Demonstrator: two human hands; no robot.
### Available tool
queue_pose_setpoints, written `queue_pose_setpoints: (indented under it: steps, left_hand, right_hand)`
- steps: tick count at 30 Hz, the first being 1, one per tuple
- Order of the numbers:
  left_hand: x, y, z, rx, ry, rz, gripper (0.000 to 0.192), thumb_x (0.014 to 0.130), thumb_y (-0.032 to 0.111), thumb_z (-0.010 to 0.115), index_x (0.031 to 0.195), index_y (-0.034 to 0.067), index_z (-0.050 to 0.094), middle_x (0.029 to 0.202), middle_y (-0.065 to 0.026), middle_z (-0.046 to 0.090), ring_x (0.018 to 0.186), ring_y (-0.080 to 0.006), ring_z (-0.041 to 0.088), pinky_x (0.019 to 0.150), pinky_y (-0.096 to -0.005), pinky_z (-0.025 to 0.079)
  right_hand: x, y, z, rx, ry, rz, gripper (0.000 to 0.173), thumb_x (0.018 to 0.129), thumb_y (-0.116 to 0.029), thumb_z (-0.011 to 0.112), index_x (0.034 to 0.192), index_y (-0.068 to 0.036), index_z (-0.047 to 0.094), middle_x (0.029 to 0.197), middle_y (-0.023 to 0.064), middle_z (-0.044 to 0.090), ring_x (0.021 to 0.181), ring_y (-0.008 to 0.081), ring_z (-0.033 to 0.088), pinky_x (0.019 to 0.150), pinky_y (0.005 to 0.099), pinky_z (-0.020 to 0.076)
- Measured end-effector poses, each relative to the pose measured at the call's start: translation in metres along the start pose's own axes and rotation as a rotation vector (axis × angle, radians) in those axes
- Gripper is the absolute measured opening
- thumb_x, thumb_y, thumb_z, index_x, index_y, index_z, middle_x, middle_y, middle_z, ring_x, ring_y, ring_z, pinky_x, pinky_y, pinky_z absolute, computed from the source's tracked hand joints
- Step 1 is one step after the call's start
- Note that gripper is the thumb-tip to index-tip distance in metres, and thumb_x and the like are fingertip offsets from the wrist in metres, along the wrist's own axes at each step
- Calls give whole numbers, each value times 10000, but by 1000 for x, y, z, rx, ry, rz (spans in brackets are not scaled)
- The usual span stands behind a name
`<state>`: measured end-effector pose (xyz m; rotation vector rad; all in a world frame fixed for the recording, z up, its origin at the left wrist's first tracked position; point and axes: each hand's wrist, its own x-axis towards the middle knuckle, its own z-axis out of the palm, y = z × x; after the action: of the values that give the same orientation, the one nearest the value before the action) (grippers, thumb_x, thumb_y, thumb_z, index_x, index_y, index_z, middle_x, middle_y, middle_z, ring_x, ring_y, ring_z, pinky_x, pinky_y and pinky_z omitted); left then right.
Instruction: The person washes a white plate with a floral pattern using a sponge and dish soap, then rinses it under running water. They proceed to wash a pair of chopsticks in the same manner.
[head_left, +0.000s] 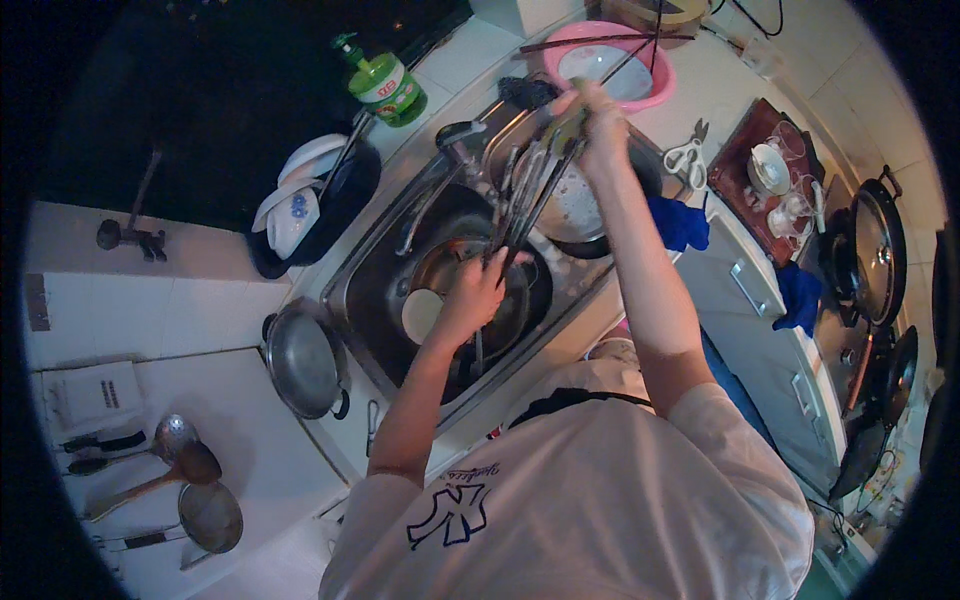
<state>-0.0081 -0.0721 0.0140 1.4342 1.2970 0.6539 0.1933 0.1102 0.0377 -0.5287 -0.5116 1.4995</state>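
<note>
My left hand (474, 294) grips the lower part of a bundle of chopsticks and metal cutlery (529, 191), held slantwise over the double sink. At the bundle's upper end, my right hand (600, 131) is closed round a yellow-green pad or cloth (571, 126), blurred and partly hidden by the fingers. Below my left hand, the left basin (367, 300) holds a round metal vessel and a pale bowl (422, 316). A pan with a whitish, wet inside (574, 206) sits at the right basin, under the bundle. The faucet (431, 206) reaches over the left basin.
A pink basin (664, 94) with a white bowl stands behind my right hand, dark sticks above it. Scissors (686, 161), a tray (739, 150) with cups and lidded pan (877, 251) are right. Left are a dish rack (274, 255), green soap bottle (390, 94) and metal pan (300, 364).
</note>
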Motion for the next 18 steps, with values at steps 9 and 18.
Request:
queue_pose_setpoints:
  steps: [9, 18]
  left_hand:
    - [178, 40, 22, -509, -16, -292, 210, 926, 250, 560, 979, 48, 575, 617, 47, 446, 489, -46, 391, 429, -206, 283]
    - [283, 111, 20, 64, -526, -283, 227, 899, 233, 590, 1033, 50, 585, 621, 64, 404, 493, -34, 332, 432, -201, 210]
  right_hand:
    - [-56, 32, -149, -1188, 160, -39, 433, 828, 55, 436, 1209, -18, 245, 919, 193, 549, 845, 327, 603, 701, 424, 508]
    - [-117, 31, -190, -1174, -245, 292, 384, 760, -26, 607, 1114, -65, 463, 930, 216, 636, 898, 410, 613, 744, 466, 501]
